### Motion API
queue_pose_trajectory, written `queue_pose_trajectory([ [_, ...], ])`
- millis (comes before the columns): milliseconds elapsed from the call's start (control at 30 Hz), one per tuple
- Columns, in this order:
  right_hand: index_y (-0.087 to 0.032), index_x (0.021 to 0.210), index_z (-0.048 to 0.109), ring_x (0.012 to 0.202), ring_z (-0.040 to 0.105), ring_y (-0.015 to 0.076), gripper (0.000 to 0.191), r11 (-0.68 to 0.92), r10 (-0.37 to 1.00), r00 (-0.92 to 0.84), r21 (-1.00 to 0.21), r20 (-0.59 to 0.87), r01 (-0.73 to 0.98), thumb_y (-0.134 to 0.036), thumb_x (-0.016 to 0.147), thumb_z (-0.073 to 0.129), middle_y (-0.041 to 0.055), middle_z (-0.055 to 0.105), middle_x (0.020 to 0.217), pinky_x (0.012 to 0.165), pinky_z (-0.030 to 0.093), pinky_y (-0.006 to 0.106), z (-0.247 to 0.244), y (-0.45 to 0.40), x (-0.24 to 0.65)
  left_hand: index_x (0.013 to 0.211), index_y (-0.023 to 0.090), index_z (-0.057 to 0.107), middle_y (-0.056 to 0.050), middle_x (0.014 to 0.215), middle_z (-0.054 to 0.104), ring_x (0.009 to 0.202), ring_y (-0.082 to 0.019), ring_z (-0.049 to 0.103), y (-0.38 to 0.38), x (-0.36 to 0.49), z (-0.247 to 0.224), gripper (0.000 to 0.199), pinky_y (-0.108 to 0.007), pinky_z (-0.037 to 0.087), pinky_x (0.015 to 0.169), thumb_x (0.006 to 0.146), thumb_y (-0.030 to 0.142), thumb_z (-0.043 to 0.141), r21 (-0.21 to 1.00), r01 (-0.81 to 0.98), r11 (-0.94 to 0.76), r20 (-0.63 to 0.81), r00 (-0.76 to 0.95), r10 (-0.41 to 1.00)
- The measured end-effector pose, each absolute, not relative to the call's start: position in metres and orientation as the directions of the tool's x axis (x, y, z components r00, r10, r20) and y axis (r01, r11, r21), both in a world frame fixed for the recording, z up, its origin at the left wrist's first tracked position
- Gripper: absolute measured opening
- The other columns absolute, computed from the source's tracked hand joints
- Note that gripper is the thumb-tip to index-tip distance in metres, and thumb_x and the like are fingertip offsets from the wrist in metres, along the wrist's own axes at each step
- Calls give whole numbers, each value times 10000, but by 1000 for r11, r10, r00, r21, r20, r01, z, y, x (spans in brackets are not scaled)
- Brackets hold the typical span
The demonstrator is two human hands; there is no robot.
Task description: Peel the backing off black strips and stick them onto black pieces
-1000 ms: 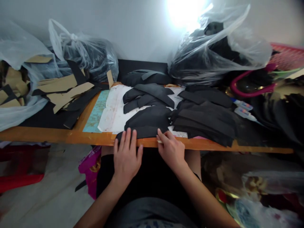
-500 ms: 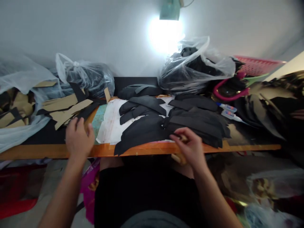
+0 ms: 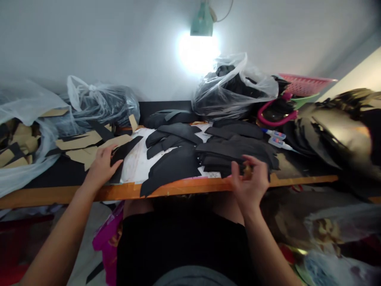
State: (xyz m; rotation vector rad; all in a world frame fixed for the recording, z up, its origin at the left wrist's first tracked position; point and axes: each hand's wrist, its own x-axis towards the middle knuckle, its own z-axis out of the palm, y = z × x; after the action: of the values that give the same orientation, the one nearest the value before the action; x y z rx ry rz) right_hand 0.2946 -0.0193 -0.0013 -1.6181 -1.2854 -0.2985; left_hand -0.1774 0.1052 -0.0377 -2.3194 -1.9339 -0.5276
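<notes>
My left hand (image 3: 102,165) rests on the pile of loose strips at the left, its thumb spread away from the fingers. Tan strips (image 3: 79,141) lie under and behind its fingertips, and a black strip (image 3: 127,149) passes beside the thumb. At the front of the right-hand stack of black curved pieces (image 3: 232,149) is my right hand (image 3: 251,182), fingers curled and the thumb and forefinger apart. A small brownish-gold thing (image 3: 247,171) shows within its fingers, too small to name. More black curved pieces (image 3: 175,165) lie on white paper (image 3: 137,159) between the hands.
Clear plastic bags (image 3: 104,101) with dark contents stand along the wall. Two small white bottles (image 3: 276,137) lie right of the stacks, near a pink-rimmed item (image 3: 278,121) and a pink basket (image 3: 306,83). An orange edge (image 3: 166,186) borders the table. A lamp (image 3: 202,22) shines above.
My left hand has moved right and onto the strips, where a black strip now lies farther right. My right hand has moved slightly right, its thumb and forefinger now apart. The view has shifted.
</notes>
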Motion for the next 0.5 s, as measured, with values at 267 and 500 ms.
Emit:
queue_pose_trajectory([
  [267,-206,852,666,729,653,157,151,384,851,61,-699,521,603,-245,973,584,33,684,792,685,481,265,-7,-21,218,1405,124,470,-191,1342,535,1074,-256,636,90,-162,-27,581,-442,478,1065,901,414,485,227,924,-306,259,246,934],
  [500,-199,874,696,740,665,162,201,395,895,-75,-702,440,592,-286,991,557,42,711,797,690,462,258,-9,-27,197,1292,97,599,-216,1233,663,1177,-349,622,121,-122,-3,525,-473,476,1031,929,458,480,-90,944,-316,135,326,936],
])
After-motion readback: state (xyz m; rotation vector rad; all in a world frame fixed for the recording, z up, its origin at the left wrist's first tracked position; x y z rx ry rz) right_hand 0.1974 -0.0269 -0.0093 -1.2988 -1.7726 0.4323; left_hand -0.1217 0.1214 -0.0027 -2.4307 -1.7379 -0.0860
